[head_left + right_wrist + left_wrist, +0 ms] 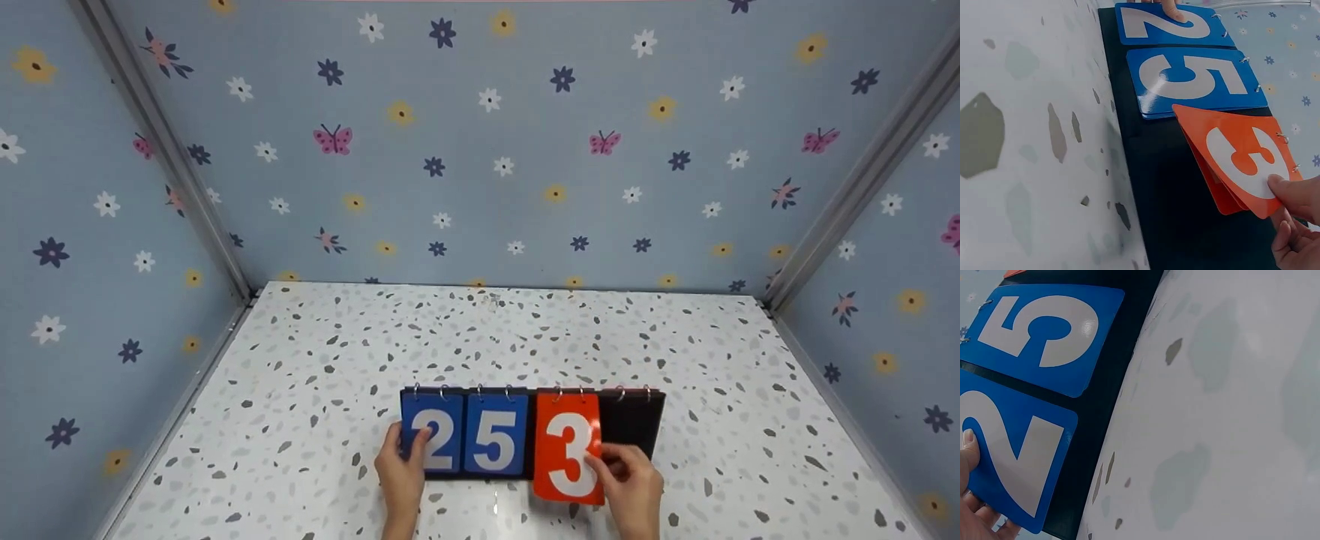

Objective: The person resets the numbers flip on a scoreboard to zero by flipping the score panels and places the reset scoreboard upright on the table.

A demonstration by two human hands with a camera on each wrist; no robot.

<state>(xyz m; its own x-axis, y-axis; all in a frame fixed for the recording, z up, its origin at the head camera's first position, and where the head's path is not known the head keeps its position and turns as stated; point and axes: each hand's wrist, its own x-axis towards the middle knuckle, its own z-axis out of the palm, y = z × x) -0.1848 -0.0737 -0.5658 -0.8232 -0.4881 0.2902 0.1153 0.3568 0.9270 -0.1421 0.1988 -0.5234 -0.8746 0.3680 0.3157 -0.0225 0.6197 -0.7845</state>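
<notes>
A black flip scoreboard [631, 420] with ringed number cards stands near the front of the table. My left hand [401, 466] grips its left end, thumb on the blue card with a 2 [448, 448]. Beside that hangs a blue card with a 5 [496, 435]. My right hand [632, 480] pinches the right edge of the red card with a 3 [564, 457] between thumb and fingers. That card is lifted off the board, and more red cards [1220, 194] show behind it in the right wrist view. The board's rightmost section shows bare black.
The white speckled tabletop [480, 337] spreads around the board. Blue walls with flowers and butterflies [495, 135] enclose it at the back and both sides. Grey metal posts [176, 150] run along the corners.
</notes>
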